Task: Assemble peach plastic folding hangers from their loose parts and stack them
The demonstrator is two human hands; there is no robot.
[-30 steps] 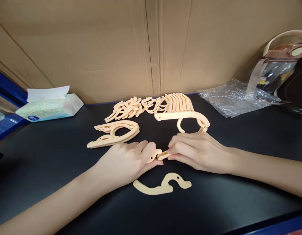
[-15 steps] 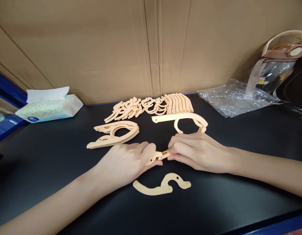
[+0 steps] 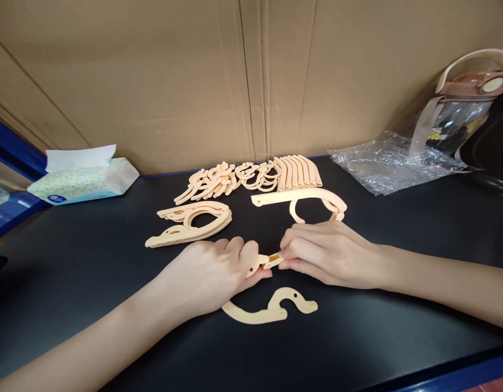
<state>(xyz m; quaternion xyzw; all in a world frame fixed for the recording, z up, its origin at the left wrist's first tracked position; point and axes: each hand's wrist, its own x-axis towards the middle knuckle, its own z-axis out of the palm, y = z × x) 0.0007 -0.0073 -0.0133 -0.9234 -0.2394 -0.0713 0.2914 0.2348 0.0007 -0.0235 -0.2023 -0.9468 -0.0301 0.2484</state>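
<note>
My left hand (image 3: 213,275) is closed around a cream plastic hanger piece (image 3: 252,269) with a small hole; most of it is hidden by my fingers. Pinched in my right hand (image 3: 327,253) is a cream hanger arm (image 3: 273,261) with an open channel. The ends of these two parts meet between my fingertips; whether they are joined I cannot tell. Just beyond my right hand, a folding hanger part (image 3: 298,195) with a long arm and curved pieces shows, its near end hidden. Closer to me lies a curved hanger piece with a hook (image 3: 257,316), partly covered by my left hand.
Stacked folded hangers (image 3: 202,233) lie left of centre on the black table (image 3: 357,343). Behind them are a heap of hanger arms (image 3: 210,182), loose hooks (image 3: 257,177) and a row of arms (image 3: 298,171). Tissues (image 3: 86,179), plastic film (image 3: 388,163) and a bottle (image 3: 459,120) stand around.
My left hand has rolled slightly and shifted a little, now covering the left end of the near hanger piece. My right hand keeps its place.
</note>
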